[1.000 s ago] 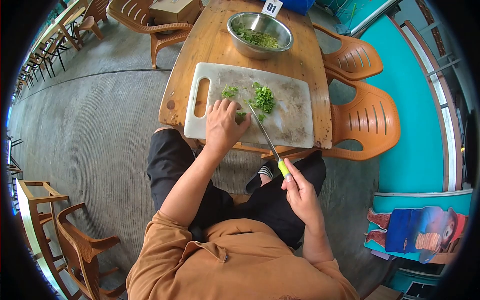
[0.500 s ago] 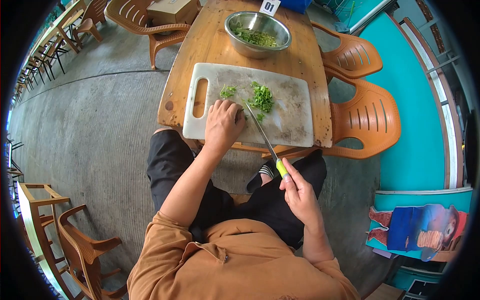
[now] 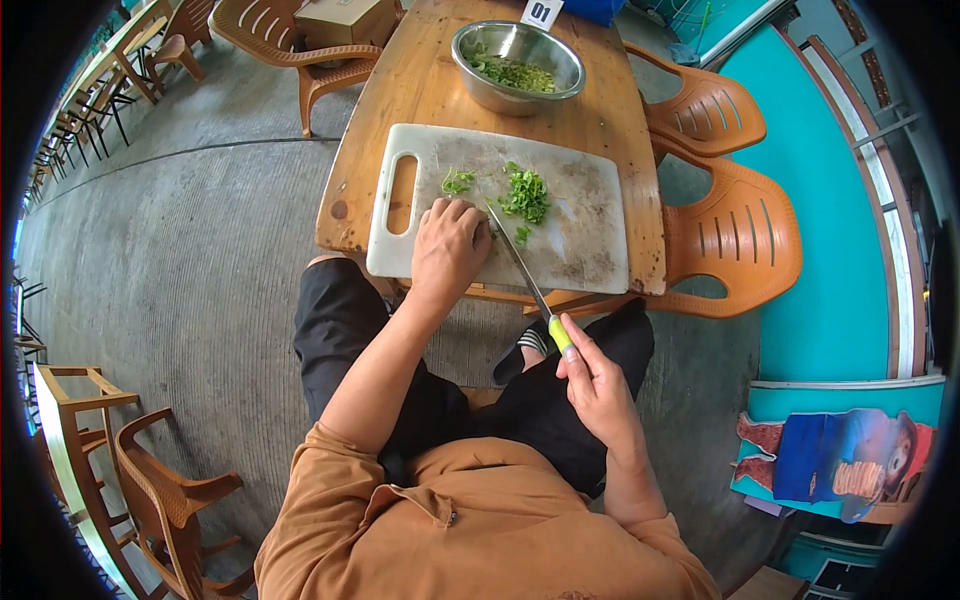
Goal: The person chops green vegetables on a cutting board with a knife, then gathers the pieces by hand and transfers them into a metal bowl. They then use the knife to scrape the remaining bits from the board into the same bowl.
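Observation:
My right hand [image 3: 592, 375] is closed round the green handle of a knife [image 3: 525, 270], its blade slanting up and left over the board. Next to the blade tip, my left hand [image 3: 450, 245] rests on the cutting board [image 3: 590, 235] with its fingers curled down. Whatever those fingers press on is mostly hidden beneath them. A pile of chopped leafy greens [image 3: 526, 192] lies just right of the blade tip. Beyond my left fingers sits a smaller bunch of green leaves [image 3: 457, 181].
Behind the board, a steel bowl [image 3: 510, 100] holds cut greens. A card marked 01 [image 3: 540, 13] stands at the bowl's back rim. The wooden table [image 3: 350, 190] ends close to my knees. Orange chairs [image 3: 735, 235] stand along its right side.
The knife and my right hand have shifted very slightly to the left, bringing the blade closer to my left fingers. My left hand stays in place.

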A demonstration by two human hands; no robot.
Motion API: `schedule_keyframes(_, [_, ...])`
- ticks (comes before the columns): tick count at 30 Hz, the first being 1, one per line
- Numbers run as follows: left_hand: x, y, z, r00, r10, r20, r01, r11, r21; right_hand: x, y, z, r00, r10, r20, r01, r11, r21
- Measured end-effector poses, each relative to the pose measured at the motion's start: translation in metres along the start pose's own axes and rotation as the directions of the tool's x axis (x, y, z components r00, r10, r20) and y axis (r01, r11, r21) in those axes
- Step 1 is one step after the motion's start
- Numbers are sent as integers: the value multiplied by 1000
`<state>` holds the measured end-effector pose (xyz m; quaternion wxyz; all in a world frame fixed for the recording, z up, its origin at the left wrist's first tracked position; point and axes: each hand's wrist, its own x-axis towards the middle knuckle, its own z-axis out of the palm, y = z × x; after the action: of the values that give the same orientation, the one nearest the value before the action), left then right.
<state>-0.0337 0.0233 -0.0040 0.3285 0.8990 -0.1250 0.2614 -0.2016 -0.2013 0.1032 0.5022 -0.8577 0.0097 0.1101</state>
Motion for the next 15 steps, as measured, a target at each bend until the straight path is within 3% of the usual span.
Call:
schedule_keyframes(5, [-1,-1,-1,1000,4,16,-4,1000,1,4,-6,-3,1000,-18,-5,17,992,-126])
schedule_keyframes(10, [0,0,1,1000,10,24,-9,1000,-13,15,-8,9,969,-244,-48,220,932,-288])
schedule_keyframes(15, [-2,-1,3,1000,-2,-2,2,1000,8,12,-9,10,969,-242,-56,210,919,-332])
